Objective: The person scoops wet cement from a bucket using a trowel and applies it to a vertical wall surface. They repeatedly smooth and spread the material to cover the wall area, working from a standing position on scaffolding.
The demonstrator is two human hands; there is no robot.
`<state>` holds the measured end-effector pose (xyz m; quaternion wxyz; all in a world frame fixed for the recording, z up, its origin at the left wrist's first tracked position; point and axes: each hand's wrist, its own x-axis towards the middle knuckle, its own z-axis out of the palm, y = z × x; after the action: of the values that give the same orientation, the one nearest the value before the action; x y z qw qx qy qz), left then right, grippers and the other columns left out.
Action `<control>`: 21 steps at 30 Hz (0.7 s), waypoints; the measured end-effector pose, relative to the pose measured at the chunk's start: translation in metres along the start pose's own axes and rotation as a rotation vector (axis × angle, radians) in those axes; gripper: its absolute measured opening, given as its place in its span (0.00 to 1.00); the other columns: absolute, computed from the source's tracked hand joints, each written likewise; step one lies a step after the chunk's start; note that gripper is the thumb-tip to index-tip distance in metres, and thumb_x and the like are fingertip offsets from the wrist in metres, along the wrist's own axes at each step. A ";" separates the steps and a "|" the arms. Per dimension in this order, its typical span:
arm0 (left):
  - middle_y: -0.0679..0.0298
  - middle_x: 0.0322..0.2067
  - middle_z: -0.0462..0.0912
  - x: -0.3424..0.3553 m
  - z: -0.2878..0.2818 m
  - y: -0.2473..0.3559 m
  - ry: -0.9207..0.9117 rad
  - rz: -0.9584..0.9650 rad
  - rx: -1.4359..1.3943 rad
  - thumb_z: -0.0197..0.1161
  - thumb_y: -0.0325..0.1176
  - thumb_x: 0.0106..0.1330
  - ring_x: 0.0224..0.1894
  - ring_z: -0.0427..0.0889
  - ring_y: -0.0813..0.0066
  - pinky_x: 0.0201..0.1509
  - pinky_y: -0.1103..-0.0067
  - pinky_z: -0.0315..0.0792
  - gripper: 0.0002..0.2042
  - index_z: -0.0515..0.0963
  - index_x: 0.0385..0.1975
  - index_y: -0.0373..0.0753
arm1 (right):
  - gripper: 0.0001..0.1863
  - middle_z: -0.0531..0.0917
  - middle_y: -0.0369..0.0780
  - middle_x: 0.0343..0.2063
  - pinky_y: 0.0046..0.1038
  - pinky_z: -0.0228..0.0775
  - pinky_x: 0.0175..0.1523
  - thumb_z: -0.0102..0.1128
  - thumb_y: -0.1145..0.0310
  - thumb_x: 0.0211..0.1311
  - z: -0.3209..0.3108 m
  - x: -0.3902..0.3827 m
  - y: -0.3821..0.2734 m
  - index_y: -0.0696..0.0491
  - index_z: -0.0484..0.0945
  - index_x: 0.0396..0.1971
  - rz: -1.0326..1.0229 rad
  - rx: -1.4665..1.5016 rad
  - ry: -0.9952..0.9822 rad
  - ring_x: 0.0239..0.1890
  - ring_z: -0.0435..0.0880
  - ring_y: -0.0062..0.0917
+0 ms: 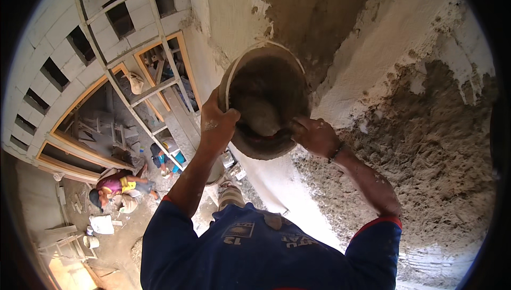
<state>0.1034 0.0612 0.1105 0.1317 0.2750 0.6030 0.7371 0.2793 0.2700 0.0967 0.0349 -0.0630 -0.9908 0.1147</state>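
Though pinched at bucket's (254, 147) rim by left hand (217, 122), could tip if slackened; cannot tell curled right hand's (318, 137) hold.

The left hand (217, 125) had most of its fingers hidden behind the bucket (264, 150), while the right hand's (319, 137) fingertips vanished in shadow inside it, their grip unreadable. Left of the bucket, the top edge cut off a ladder (153, 92), which partly covered a person (158, 156).
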 end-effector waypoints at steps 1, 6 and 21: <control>0.57 0.38 0.80 0.001 -0.002 0.001 0.001 0.035 -0.053 0.54 0.23 0.45 0.39 0.78 0.73 0.48 0.79 0.72 0.27 0.71 0.51 0.26 | 0.24 0.80 0.42 0.46 0.40 0.72 0.51 0.61 0.56 0.56 -0.008 0.001 0.002 0.48 0.74 0.52 -0.067 -0.075 0.023 0.48 0.80 0.38; 0.57 0.46 0.78 0.013 -0.017 0.013 -0.009 0.069 -0.240 0.58 0.29 0.42 0.47 0.77 0.69 0.55 0.76 0.70 0.32 0.68 0.55 0.28 | 0.30 0.82 0.46 0.40 0.34 0.75 0.45 0.69 0.51 0.49 -0.096 0.009 -0.018 0.53 0.74 0.49 0.128 0.103 -0.045 0.40 0.83 0.39; 0.55 0.45 0.78 0.030 -0.036 0.052 0.101 0.095 -0.221 0.51 0.25 0.37 0.46 0.77 0.67 0.56 0.78 0.68 0.32 0.69 0.52 0.26 | 0.22 0.80 0.39 0.32 0.21 0.75 0.30 0.60 0.50 0.59 -0.451 0.011 -0.175 0.55 0.77 0.41 -0.369 -0.032 0.480 0.25 0.78 0.18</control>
<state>0.0656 0.0356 0.1637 0.0955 0.2498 0.5103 0.8174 0.2852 0.2026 0.5762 0.2871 0.0925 -0.9506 0.0727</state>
